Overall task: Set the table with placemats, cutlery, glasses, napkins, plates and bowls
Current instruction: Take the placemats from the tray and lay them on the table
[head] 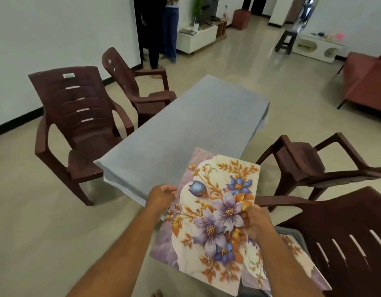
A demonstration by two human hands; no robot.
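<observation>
Over grey table (185,116), both hands pinch floral placemat (209,219) lengthwise away.

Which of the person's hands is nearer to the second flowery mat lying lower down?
The right hand: it is just above that lower mat, gripping the held placemat. The left hand grips the held placemat's far side.

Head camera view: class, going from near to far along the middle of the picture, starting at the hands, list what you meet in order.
Floral placemat gripped by the left hand and right hand → table under a grey cloth → glossy floor → white low cabinet at the far wall.
</observation>
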